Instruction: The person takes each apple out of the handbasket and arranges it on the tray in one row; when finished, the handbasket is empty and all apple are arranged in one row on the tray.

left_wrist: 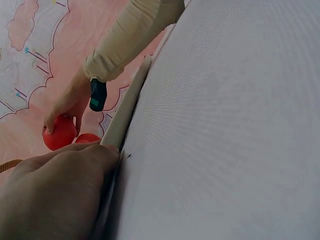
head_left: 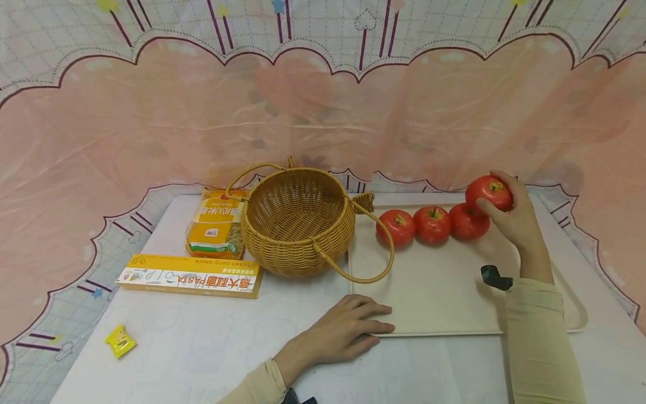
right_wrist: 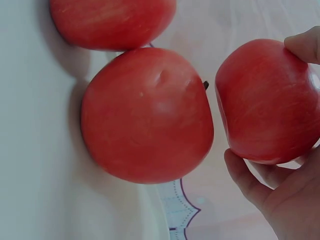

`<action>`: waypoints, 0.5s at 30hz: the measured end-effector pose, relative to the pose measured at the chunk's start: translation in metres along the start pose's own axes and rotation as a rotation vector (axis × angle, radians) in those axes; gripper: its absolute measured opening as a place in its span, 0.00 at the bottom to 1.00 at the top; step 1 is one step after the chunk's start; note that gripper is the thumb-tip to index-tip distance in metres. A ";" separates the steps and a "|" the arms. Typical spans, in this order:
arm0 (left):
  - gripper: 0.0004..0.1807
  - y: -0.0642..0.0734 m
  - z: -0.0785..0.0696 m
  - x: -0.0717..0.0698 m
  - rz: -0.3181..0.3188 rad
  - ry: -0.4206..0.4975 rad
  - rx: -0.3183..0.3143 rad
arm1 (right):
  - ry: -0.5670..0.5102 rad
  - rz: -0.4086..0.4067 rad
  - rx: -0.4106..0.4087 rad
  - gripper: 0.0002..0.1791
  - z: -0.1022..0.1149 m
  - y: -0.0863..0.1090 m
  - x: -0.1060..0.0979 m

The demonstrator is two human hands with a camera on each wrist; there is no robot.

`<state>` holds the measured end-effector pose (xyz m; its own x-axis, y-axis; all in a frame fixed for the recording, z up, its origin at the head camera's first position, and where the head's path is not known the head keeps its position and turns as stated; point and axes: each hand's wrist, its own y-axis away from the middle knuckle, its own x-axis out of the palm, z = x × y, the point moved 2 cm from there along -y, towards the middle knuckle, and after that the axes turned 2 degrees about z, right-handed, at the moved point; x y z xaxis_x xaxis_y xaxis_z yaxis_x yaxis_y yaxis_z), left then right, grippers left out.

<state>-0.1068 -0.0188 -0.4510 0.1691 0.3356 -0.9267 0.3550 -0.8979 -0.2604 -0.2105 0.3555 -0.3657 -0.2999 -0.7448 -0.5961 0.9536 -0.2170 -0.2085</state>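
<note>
My right hand [head_left: 520,216] grips a red apple [head_left: 488,192] between thumb and fingers, raised over the back right of a cream tray [head_left: 439,297]. In the right wrist view this held apple [right_wrist: 270,100] hangs beside another apple [right_wrist: 147,117], with a narrow gap showing between them. Three apples sit in a row along the tray's back: a left one [head_left: 396,229], a middle one [head_left: 432,225] and a right one [head_left: 469,221]. With fingers extended, my left hand [head_left: 343,331] rests at the tray's near left corner.
A wicker basket [head_left: 300,258] with looped handles stands left of the tray, one handle [head_left: 386,269] hanging over it. Farther left lie a yellow food packet [head_left: 214,224], a pasta box [head_left: 192,276] and a small yellow wrapped piece [head_left: 120,341]. A patterned curtain [head_left: 313,123] hangs behind.
</note>
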 end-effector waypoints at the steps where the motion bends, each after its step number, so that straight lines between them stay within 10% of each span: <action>1: 0.18 0.000 0.000 0.000 -0.001 -0.001 0.001 | 0.002 -0.001 0.003 0.36 -0.001 0.000 0.000; 15: 0.18 0.000 0.000 0.001 -0.002 0.001 0.000 | -0.007 -0.037 0.039 0.35 -0.016 0.002 -0.009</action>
<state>-0.1070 -0.0189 -0.4517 0.1692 0.3375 -0.9260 0.3556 -0.8972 -0.2620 -0.2064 0.3718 -0.3729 -0.3345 -0.7405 -0.5829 0.9424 -0.2683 -0.1999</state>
